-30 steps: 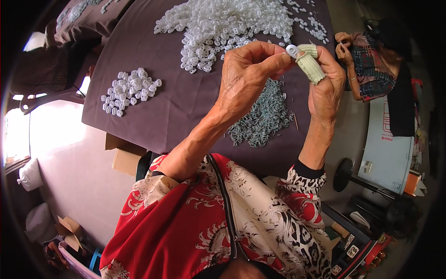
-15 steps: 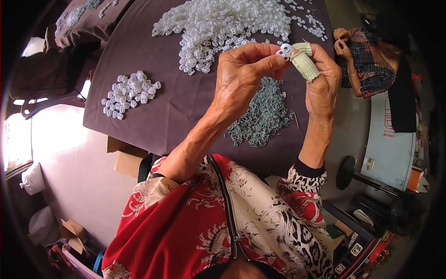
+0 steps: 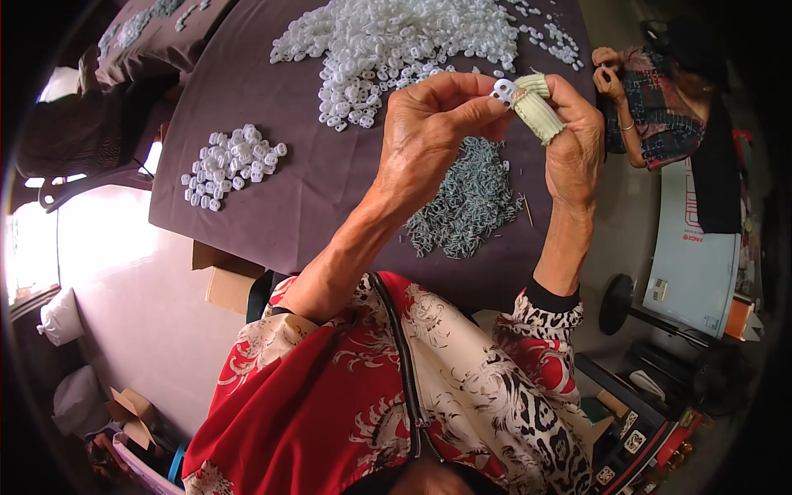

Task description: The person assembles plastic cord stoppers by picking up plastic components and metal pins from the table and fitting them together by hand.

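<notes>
Between the thumb and fingers of my left hand (image 3: 429, 124) is a small white plastic piece with holes (image 3: 502, 91). My right hand (image 3: 577, 148) meets it from the other side, its thumb and forefinger pinched against the piece. Pale green ribbed cloth finger covers (image 3: 540, 118) wrap those two digits. Whether a screw sits between the fingertips is hidden. Below the hands, a heap of small grey screws (image 3: 466, 206) lies on the dark cloth-covered table (image 3: 322, 223).
A large heap of white plastic pieces (image 3: 412, 41) spreads over the table's far side. A smaller pile of them (image 3: 233, 165) lies at the left. Beside the screws is a thin wooden stick (image 3: 528, 210). Another person (image 3: 664, 103) sits at the right, hands raised together.
My hands stay almost in place; the white piece and the covered right fingers have tilted and shifted slightly left. The other person's hands have moved a little.
</notes>
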`<state>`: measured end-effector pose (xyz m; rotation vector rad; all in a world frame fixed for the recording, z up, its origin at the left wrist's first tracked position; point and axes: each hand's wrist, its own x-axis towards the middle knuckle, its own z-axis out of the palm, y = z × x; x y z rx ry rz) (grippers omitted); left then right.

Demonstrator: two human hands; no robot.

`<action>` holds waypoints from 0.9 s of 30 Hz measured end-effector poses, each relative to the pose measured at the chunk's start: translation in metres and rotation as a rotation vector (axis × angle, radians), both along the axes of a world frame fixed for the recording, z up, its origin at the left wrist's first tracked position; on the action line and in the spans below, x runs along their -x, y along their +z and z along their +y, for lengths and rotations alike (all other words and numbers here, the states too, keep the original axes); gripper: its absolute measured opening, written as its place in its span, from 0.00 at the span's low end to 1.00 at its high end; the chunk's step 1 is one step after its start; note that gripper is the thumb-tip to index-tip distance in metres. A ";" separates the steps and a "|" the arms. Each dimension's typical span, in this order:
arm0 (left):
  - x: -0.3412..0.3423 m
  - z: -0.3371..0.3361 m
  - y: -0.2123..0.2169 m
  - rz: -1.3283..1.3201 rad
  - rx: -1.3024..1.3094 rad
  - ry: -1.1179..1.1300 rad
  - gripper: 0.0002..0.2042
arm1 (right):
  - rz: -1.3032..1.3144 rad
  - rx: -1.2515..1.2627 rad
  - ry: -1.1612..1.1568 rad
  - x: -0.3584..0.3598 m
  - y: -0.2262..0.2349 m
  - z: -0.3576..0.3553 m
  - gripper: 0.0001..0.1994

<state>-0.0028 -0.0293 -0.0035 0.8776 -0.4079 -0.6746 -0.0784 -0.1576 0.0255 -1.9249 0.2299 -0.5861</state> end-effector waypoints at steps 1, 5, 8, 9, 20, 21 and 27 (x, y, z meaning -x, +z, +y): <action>0.000 0.000 -0.001 -0.001 -0.016 0.001 0.09 | 0.004 0.015 0.007 0.000 -0.001 0.000 0.05; -0.001 -0.001 -0.003 0.016 -0.002 0.006 0.09 | -0.003 0.013 -0.009 -0.001 -0.003 0.001 0.05; -0.002 0.001 -0.005 0.026 0.020 -0.014 0.09 | 0.081 0.018 0.061 0.001 -0.001 -0.001 0.07; -0.003 0.001 -0.005 0.025 0.020 -0.013 0.09 | 0.087 -0.006 0.066 0.001 0.000 0.000 0.08; -0.004 -0.001 -0.008 0.188 0.007 -0.051 0.08 | -0.084 0.801 -0.117 -0.003 -0.003 0.018 0.18; -0.004 -0.001 -0.008 0.187 0.008 -0.050 0.08 | -0.099 0.831 -0.121 -0.002 -0.003 0.017 0.17; -0.003 0.000 -0.010 0.174 -0.007 -0.063 0.08 | -0.098 0.912 -0.094 0.000 -0.001 0.013 0.17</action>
